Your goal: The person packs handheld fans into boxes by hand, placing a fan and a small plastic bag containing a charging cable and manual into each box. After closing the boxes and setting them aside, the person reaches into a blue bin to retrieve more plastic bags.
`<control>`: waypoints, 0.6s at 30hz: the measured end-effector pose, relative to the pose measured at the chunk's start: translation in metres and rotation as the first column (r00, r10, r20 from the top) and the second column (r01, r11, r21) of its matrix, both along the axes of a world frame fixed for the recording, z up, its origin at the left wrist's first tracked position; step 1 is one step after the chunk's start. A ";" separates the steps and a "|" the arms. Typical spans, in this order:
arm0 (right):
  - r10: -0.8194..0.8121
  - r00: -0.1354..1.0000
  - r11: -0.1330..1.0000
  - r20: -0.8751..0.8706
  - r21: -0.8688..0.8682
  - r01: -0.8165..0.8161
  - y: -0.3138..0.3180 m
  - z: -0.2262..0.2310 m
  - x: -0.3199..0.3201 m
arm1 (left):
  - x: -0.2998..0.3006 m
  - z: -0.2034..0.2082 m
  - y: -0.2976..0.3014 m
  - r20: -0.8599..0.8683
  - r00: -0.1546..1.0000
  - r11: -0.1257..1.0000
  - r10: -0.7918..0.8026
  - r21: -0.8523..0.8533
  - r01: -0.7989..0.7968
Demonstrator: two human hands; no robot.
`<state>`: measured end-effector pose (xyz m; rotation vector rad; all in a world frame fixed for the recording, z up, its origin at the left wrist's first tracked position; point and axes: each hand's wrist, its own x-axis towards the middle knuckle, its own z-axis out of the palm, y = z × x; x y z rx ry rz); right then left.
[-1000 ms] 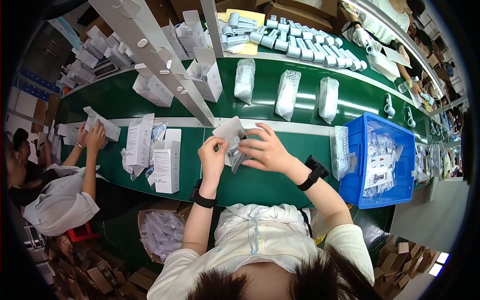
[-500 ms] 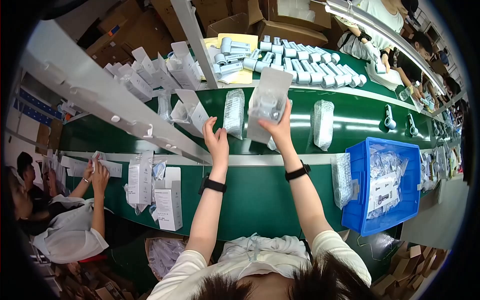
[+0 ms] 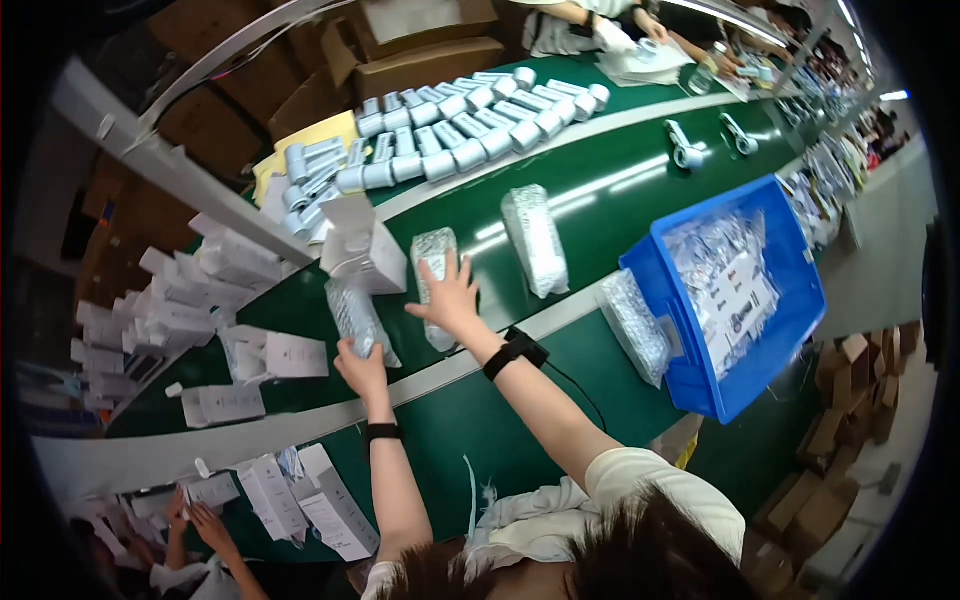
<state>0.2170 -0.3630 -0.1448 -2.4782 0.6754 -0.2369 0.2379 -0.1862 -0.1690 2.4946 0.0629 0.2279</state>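
Observation:
My left hand (image 3: pixel 362 370) has its fingers closed on the near end of a bubble-wrapped package (image 3: pixel 352 310) on the green belt. My right hand (image 3: pixel 450 298) is spread over a second bubble-wrapped package (image 3: pixel 434 254), fingers apart; whether it touches the wrap I cannot tell. Just beyond the left package stands an open white box (image 3: pixel 378 258) with its flap up. A third bubble-wrapped package (image 3: pixel 535 240) lies to the right of my right hand.
A blue bin (image 3: pixel 700 392) of bagged parts stands at right, a wrapped package (image 3: pixel 636 330) against it. Rows of grey-blue cylindrical devices (image 3: pixel 470 150) cover the far shelf. White boxes (image 3: pixel 295 355) stand at left. A co-worker's hands (image 3: pixel 200 515) are at lower left.
My right hand has let go of the open white box, which now stands on the belt. My left hand has taken hold of a bubble-wrapped package. The view has turned to the right.

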 end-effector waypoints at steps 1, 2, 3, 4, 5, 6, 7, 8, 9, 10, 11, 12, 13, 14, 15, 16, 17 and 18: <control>0.077 0.957 0.985 -0.280 0.168 -0.030 -0.005 -0.009 -0.012 | -0.016 0.003 -0.010 -0.024 1.000 1.000 -0.008 0.005 0.008; 0.054 0.969 0.971 -0.242 0.240 0.006 -0.011 -0.018 -0.017 | -0.034 0.011 -0.020 -0.098 0.995 1.000 -0.004 -0.019 0.002; 0.059 0.980 0.948 -0.189 0.319 0.005 -0.009 -0.020 -0.021 | -0.050 0.017 -0.018 -0.164 0.986 0.999 0.032 -0.025 -0.037; 0.011 0.980 0.948 -0.196 0.315 0.052 -0.015 -0.023 -0.039 | -0.068 0.016 -0.018 -0.166 0.985 0.999 -0.039 -0.014 0.037; 0.092 0.972 0.932 -0.215 0.363 -0.008 -0.008 -0.015 -0.054 | -0.087 0.020 -0.007 -0.158 0.985 0.997 -0.075 0.008 0.077; 0.166 0.959 0.911 -0.231 0.408 -0.059 -0.003 -0.009 -0.073 | -0.109 0.024 -0.005 -0.166 0.976 0.990 -0.140 -0.049 0.134; 0.172 0.957 0.931 -0.233 0.356 -0.081 0.003 -0.008 -0.101 | -0.132 0.024 -0.012 -0.168 0.965 0.976 -0.202 -0.110 0.186; 0.180 0.955 0.948 -0.235 0.301 -0.105 0.006 -0.006 -0.132 | -0.155 0.026 -0.025 -0.189 0.946 0.960 -0.263 -0.144 0.238; 0.154 0.958 0.952 -0.241 0.297 -0.078 0.002 0.001 -0.162 | -0.177 0.029 -0.033 -0.216 0.917 0.937 -0.334 -0.181 0.299; 0.153 0.968 0.951 -0.197 0.296 -0.090 -0.003 0.006 -0.188 | -0.187 0.030 -0.034 -0.217 0.908 0.928 -0.359 -0.184 0.323; 0.155 0.976 0.950 -0.150 0.292 -0.106 -0.011 0.014 -0.213 | -0.197 0.031 -0.032 -0.267 0.847 0.888 -0.459 -0.150 0.434; 0.160 0.987 0.951 0.020 0.264 -0.160 -0.027 0.026 -0.234 | -0.204 0.031 -0.034 -0.308 0.786 0.842 -0.535 -0.120 0.526; 0.172 0.966 0.951 0.192 0.225 -0.214 -0.048 0.040 -0.255 | -0.208 0.031 -0.039 -0.350 0.721 0.788 -0.598 -0.093 0.608; 0.151 0.971 0.963 0.186 0.193 -0.187 -0.079 0.068 -0.284 | -0.210 0.042 -0.045 -0.349 0.718 0.785 -0.602 -0.097 0.612; 0.136 0.973 0.972 0.187 0.163 -0.168 -0.120 0.093 -0.305 | -0.199 0.063 -0.052 -0.250 0.701 0.727 -0.668 -0.016 0.686; 0.084 0.993 0.991 0.084 0.097 -0.093 -0.162 0.104 -0.323 | -0.193 0.087 -0.062 -0.154 0.671 0.668 -0.725 0.075 0.740; 0.035 0.983 0.999 -0.180 0.002 -0.035 -0.211 0.114 -0.339 | -0.195 0.123 -0.090 -0.161 0.683 0.698 -0.712 -0.062 0.713; -0.019 0.924 0.982 -0.383 -0.183 -0.055 -0.252 0.122 -0.347 | -0.195 0.160 -0.124 -0.170 0.698 0.718 -0.696 -0.197 0.668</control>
